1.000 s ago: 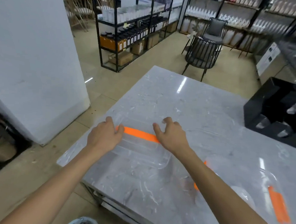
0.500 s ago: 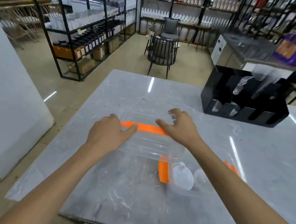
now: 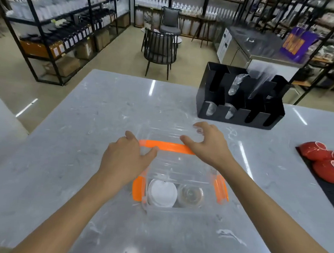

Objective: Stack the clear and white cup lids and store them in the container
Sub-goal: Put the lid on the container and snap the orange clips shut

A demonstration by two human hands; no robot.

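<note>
Both hands, left hand (image 3: 123,159) and right hand (image 3: 206,144), are gripping the clear plastic container lid (image 3: 172,144) with closed fingers, lowering it; next, aligning and pressing it onto the clear orange-latched container (image 3: 220,191).

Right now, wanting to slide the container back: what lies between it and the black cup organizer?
In the head view, only bare marble tabletop separates the container from the black organizer.

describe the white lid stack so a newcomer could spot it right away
On the grey marble table, find the clear container with orange latches just below both hands. The white lid stack sits inside on its left, opaque white beside the see-through clear lid stack.
</note>
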